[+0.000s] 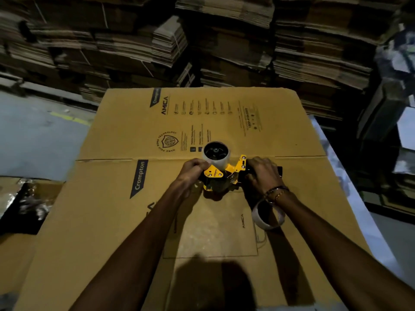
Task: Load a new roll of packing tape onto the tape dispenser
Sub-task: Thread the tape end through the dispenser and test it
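bare cardboard sheet (125,131) all round, spare tape roll (268,217) under right wrist

yellow tape dispenser (226,175), whitish roll (216,153), brown printed cardboard (112,221).

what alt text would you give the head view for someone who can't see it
Two hands work a yellow tape dispenser on a flattened cardboard box: the left hand pinches at its tape roll, the right hand grips the handle. A second tape roll lies under the right wrist; stacked flat cartons fill the background.
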{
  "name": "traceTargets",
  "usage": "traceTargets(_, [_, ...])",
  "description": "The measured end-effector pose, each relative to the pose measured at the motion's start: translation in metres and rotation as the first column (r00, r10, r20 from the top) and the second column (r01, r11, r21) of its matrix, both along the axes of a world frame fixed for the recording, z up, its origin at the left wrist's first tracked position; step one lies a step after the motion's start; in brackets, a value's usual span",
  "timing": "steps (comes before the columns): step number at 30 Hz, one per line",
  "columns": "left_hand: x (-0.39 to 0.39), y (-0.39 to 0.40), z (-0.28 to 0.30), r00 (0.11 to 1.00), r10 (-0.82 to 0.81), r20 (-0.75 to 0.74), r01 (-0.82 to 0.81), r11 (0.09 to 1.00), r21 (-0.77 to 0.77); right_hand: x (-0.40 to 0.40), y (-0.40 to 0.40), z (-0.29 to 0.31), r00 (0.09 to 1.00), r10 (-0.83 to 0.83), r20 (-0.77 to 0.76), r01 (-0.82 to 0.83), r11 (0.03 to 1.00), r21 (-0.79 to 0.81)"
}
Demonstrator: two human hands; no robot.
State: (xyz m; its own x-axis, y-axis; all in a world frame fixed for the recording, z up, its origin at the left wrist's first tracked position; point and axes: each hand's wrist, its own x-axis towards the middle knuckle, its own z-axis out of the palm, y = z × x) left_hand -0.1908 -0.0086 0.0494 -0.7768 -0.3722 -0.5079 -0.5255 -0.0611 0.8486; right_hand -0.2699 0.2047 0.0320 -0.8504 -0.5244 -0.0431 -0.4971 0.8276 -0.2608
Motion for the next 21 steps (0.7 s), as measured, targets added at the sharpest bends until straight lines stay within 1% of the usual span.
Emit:
traceTargets(6, [-0.008, 0.001, -0.013, 0.999, 0.054, -0.002, -0.054, 0.998, -0.028, -0.022, -0.008, -0.027, 0.998, 0.04, 0.044, -0.039, 0.999, -0.037])
traceTargets(10, [-0.009, 0.002, -0.021, 0.997, 0.074, -0.01, -0.074, 0.997, -0.008, -0.029, -0.014, -0.037, 0.998, 0.05, 0.048, -0.047, 0.997, -0.055])
traceTargets(12, [-0.008, 0.005, -0.022, 0.995, 0.097, -0.03, -0.097, 0.995, 0.014, -0.031, -0.015, -0.04, 0.997, 0.047, 0.06, -0.042, 0.997, -0.07])
traceTargets(15, [-0.006, 0.01, -0.022, 0.985, 0.162, -0.06, -0.155, 0.983, 0.097, -0.033, -0.015, -0.043, 0.997, 0.054, 0.06, -0.049, 0.994, -0.095])
traceTargets(21, [-0.004, 0.008, -0.03, 0.988, 0.141, -0.061, -0.137, 0.989, 0.059, -0.034, -0.018, -0.046, 0.998, 0.032, 0.06, -0.025, 0.993, -0.118])
